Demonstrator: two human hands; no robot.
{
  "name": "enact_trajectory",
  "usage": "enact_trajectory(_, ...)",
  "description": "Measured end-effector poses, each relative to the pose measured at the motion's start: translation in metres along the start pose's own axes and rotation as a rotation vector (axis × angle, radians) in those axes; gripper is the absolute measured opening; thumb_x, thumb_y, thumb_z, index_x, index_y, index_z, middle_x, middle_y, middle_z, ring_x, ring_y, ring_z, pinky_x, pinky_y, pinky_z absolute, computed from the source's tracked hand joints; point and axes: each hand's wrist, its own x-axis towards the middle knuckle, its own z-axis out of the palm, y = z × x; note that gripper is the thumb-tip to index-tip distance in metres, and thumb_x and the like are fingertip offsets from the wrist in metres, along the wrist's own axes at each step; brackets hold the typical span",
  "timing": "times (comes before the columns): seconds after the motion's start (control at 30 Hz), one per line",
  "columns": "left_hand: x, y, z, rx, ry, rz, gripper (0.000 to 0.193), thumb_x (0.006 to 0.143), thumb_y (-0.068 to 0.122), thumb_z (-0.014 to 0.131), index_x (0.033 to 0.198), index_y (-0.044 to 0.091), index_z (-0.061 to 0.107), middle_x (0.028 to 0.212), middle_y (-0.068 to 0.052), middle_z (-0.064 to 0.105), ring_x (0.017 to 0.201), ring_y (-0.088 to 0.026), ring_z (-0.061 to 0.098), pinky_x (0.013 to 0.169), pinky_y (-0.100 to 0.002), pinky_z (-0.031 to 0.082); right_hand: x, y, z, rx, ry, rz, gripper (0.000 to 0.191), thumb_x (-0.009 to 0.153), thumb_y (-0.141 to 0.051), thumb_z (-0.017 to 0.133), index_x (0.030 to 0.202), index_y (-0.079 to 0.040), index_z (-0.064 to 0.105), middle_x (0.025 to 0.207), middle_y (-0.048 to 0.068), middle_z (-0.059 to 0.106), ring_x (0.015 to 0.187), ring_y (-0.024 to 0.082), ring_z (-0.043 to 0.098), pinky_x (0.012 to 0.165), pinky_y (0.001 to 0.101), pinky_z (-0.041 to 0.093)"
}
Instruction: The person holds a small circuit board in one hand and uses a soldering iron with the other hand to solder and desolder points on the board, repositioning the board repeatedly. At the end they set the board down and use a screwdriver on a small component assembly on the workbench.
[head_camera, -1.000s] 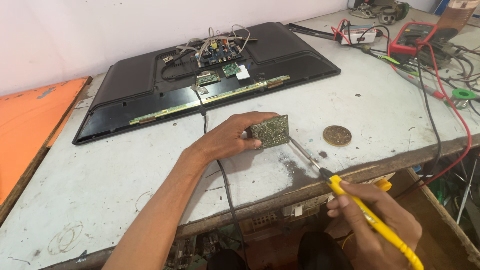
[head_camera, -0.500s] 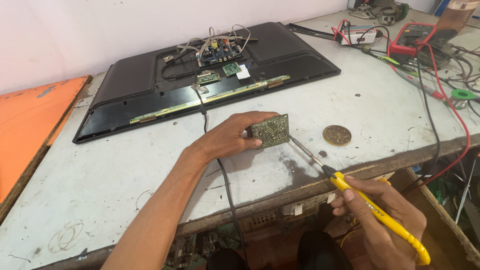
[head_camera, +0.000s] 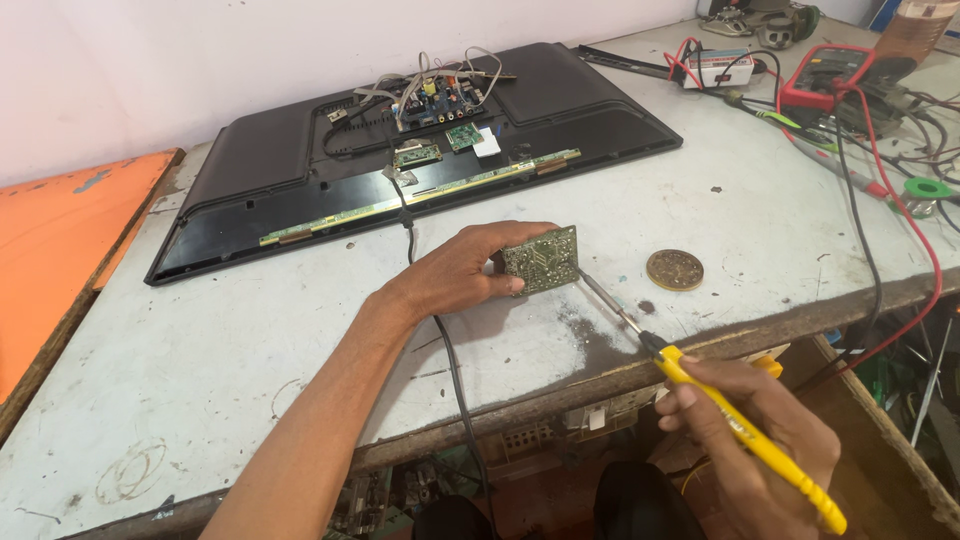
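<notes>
1. Holding a small green circuit board (head_camera: 541, 259) on the white workbench (head_camera: 250, 330), the left hand (head_camera: 465, 272) props it up on its lower edge, solder side towards the camera. Thumb and fingers are curled round the board's left end, pinching it; the board's right end is free.
2. The right hand (head_camera: 745, 440) sits off the bench's front edge, lower right. Its fingers are wrapped tight about the yellow handle of a soldering iron (head_camera: 700, 390), in a pen-like grip.
3. Key relation: the iron's long axis runs diagonally, from the handle at lower right up-left to the metal tip. The tip lies just beside the board's lower right corner; whether it touches, I cannot tell.
4. The board lies up-left of the right hand, along the line of the iron. The left hand is on the board itself, so it is the nearer one.
5. Nearby: a round brass-coloured tin (head_camera: 674, 269) just right of the tip; a black cable (head_camera: 440, 340) passing under the left wrist; an opened flat-screen panel (head_camera: 420, 150) behind; a red multimeter (head_camera: 825, 85) at far right.
</notes>
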Motion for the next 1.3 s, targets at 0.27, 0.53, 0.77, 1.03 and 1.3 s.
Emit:
enact_trajectory(0.27,0.001,-0.003,0.001,0.005,0.005,0.017,0.068,0.083,0.009,0.073,0.145,0.027,0.054,0.149,0.001,0.060,0.137,-0.019,0.056,0.114,-0.046,0.046,-0.002,0.008,-0.001,0.016,0.030,0.085,0.020,0.092,0.004,0.066,0.111,0.009,0.070,0.094,0.022,0.076,0.080,0.023,0.075,0.071,0.0320,0.064)
enact_trajectory(0.53,-0.002,0.004,-0.004,-0.040,0.196,0.297,0.067,0.091,0.014,0.069,0.153,0.026,0.047,0.152,-0.002,0.060,0.137,-0.024,0.061,0.119,-0.044,0.050,-0.012,-0.027,0.010,-0.098,0.148,-0.085,0.015,0.097,0.003,0.063,0.111,0.008,0.067,0.099,0.023,0.075,0.083,0.025,0.078,0.071,0.0299,0.065)
enact_trajectory(0.77,-0.010,0.004,-0.016,0.123,0.099,0.139,0.065,0.094,0.018,0.072,0.153,0.024,0.046,0.155,-0.008,0.055,0.144,-0.027,0.051,0.118,-0.044,0.046,0.005,-0.049,-0.014,-0.322,-0.043,0.056,0.025,0.101,0.002,0.058,0.124,0.008,0.066,0.094,0.026,0.074,0.082,0.027,0.081,0.079,0.0355,0.062)
enact_trajectory(1.03,-0.002,-0.020,-0.004,0.086,0.082,0.159,0.069,0.089,0.011,0.070,0.153,0.015,0.044,0.151,-0.013,0.055,0.132,-0.030,0.056,0.109,-0.043,0.046,-0.009,0.012,-0.032,-0.259,0.052,0.058,0.023,0.098,-0.001,0.061,0.119,0.008,0.061,0.088,0.025,0.077,0.077,0.025,0.078,0.077,0.0369,0.062)
enact_trajectory(1.3,0.004,0.006,-0.007,0.028,0.036,-0.016,0.075,0.085,0.011,0.067,0.155,0.028,0.045,0.144,-0.002,0.060,0.121,-0.021,0.061,0.102,-0.038,0.052,0.063,-0.033,-0.120,-0.314,0.479,-0.223,0.016,0.104,-0.007,0.065,0.100,0.009,0.063,0.079,0.021,0.073,0.064,0.022,0.072,0.065,0.0337,0.061)
